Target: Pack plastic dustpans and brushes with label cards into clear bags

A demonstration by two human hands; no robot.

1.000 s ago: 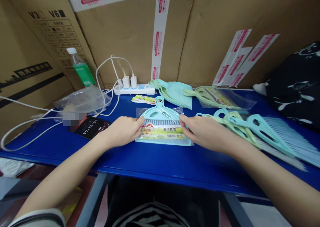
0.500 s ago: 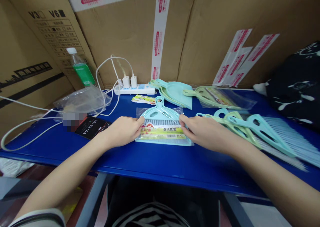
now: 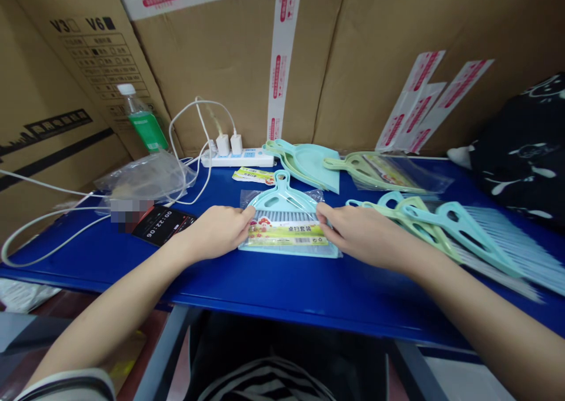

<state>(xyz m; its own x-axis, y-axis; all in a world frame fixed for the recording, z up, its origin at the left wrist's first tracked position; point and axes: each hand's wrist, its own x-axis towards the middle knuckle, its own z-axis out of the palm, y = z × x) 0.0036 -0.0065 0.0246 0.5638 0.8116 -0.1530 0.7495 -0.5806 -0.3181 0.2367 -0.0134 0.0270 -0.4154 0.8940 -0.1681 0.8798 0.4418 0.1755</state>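
In front of me on the blue table (image 3: 247, 280) lies a light-blue brush and dustpan set (image 3: 286, 199) in a clear plastic bag, its handle pointing away from me. A printed label card (image 3: 289, 232) with red mushrooms lies across the bristles inside the bag. My left hand (image 3: 223, 227) is closed on the left edge of the bagged set, thumb and fingers pinched together. At the right edge, my right hand (image 3: 353, 227) pinches the bag in the same way. My fingers hide both side edges of the set.
Loose dustpans (image 3: 315, 159) lie behind the set, beside a bagged green set (image 3: 375, 171). Several brushes (image 3: 463, 233) are piled to the right. Leftward are a phone (image 3: 161, 224), plastic bags (image 3: 141, 174), white cables, a power strip (image 3: 247, 158) and a bottle (image 3: 148, 127). Cardboard walls the back.
Both hands and the bagged set stay where they were. Only the phone's timer has advanced by one second.
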